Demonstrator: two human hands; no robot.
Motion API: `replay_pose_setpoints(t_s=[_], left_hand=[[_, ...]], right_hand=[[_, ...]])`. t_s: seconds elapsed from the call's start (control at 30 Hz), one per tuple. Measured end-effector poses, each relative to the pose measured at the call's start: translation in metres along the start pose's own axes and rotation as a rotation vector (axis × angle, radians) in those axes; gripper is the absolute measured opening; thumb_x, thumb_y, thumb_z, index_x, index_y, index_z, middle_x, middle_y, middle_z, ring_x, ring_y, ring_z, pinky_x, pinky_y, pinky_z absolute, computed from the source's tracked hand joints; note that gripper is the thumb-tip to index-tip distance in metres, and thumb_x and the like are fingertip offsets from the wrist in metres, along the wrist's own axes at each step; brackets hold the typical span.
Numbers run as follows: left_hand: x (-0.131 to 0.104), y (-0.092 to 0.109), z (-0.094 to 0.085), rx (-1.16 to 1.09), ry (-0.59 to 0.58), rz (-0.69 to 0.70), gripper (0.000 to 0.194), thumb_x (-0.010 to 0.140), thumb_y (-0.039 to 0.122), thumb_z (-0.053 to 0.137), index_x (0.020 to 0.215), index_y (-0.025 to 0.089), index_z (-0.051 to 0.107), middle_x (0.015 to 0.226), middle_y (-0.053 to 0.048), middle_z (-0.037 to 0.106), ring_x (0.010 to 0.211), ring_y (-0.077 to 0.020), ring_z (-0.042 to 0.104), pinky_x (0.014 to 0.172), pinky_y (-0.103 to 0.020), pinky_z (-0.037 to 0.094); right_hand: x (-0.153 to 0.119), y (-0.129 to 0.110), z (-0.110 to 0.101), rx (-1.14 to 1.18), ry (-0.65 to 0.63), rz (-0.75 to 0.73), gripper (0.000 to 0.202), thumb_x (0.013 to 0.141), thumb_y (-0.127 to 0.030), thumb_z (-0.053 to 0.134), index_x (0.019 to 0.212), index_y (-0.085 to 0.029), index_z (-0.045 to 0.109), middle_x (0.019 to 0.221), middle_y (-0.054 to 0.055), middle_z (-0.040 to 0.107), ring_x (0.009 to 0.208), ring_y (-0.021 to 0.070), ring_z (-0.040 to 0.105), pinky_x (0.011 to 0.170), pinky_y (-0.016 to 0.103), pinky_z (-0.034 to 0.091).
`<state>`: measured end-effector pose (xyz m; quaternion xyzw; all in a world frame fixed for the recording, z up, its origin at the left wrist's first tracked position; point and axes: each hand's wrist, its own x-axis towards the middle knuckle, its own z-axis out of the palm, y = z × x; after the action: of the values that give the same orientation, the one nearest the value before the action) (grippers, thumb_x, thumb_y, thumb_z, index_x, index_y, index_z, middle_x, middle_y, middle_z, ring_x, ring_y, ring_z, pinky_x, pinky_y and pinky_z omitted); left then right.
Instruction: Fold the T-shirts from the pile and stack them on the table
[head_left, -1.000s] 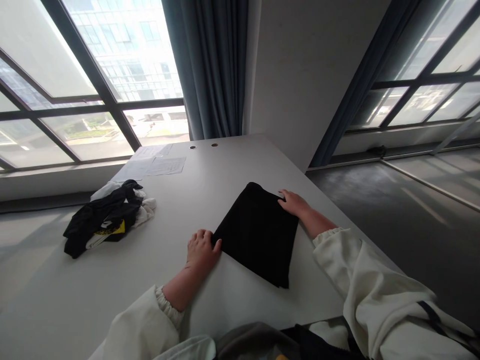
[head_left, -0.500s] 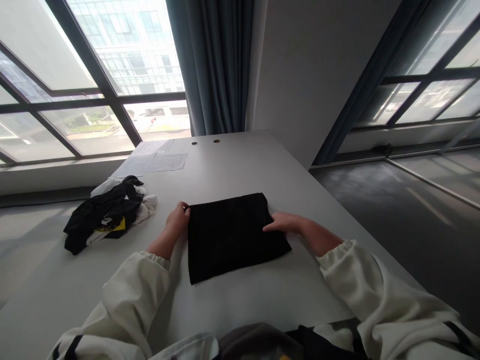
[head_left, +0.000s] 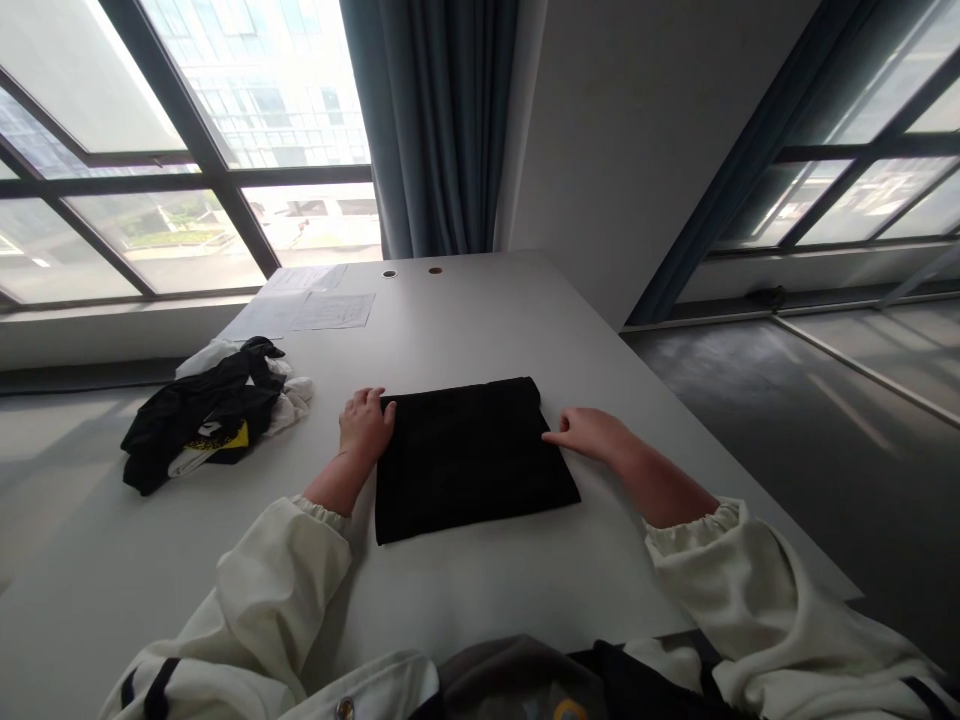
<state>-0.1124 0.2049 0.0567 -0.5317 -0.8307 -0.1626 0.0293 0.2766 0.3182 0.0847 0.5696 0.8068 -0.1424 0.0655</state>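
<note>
A folded piece of black cloth (head_left: 472,460), probably a garment, lies flat in front of me. My left hand (head_left: 365,425) rests at its far left corner, fingers stretched out along the edge and thumb over the fabric. That hand is open. At the cloth's right edge is my right hand (head_left: 594,436), its fingers curled in and its thumb tip pointing at or touching the edge; no fabric shows inside it. The cloth's far edge is slightly raised and rounded at the right corner.
The white table (head_left: 457,345) carries a crumpled heap of black, white and yellow clothes (head_left: 206,410) on the left. Paper sheets (head_left: 334,310) lie behind that heap. Two round cable holes (head_left: 388,274) sit near the far edge, before a blue curtain (head_left: 435,130).
My right hand has drawn back to the right, from over the cloth to its edge, and its fingers have curled. My left hand has spread over the far left corner. The cloth lies flatter.
</note>
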Motion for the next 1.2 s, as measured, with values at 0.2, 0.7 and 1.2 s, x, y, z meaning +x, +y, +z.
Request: replay_pose_setpoints(t_s=[0.2, 0.7, 1.2], left_hand=[[-0.037, 0.081, 0.008, 0.005, -0.161, 0.385, 0.054, 0.104, 0.043, 0.048, 0.154, 0.023, 0.054, 0.165, -0.012, 0.048, 0.149, -0.0333, 0.044, 0.120, -0.051, 0.037], [-0.012, 0.027, 0.048, -0.006, -0.267, 0.100, 0.072, 0.104, 0.058, 0.037, 0.167, 0.022, 0.036, 0.177, -0.010, 0.020, 0.165, -0.0329, 0.013, 0.133, -0.051, 0.013], [-0.007, -0.024, 0.040, 0.021, -0.196, -0.101, 0.071, 0.106, 0.042, 0.033, 0.164, 0.001, 0.033, 0.172, -0.023, 0.029, 0.162, -0.0361, 0.023, 0.131, -0.053, 0.019]], right_hand=[[0.020, -0.089, 0.019, -0.018, 0.339, -0.335, 0.058, 0.103, -0.047, 0.048, 0.153, -0.018, 0.057, 0.151, 0.016, 0.059, 0.142, 0.0352, 0.048, 0.122, 0.046, 0.034], [0.069, -0.087, 0.069, -0.031, 0.220, -0.116, 0.076, 0.107, -0.065, 0.027, 0.169, -0.020, 0.032, 0.177, 0.012, 0.019, 0.164, 0.0313, 0.016, 0.132, 0.054, 0.007], [0.087, -0.055, 0.074, 0.078, 0.236, 0.044, 0.085, 0.105, -0.064, 0.027, 0.171, -0.011, 0.016, 0.178, 0.017, 0.010, 0.164, 0.0348, 0.012, 0.130, 0.058, 0.013]])
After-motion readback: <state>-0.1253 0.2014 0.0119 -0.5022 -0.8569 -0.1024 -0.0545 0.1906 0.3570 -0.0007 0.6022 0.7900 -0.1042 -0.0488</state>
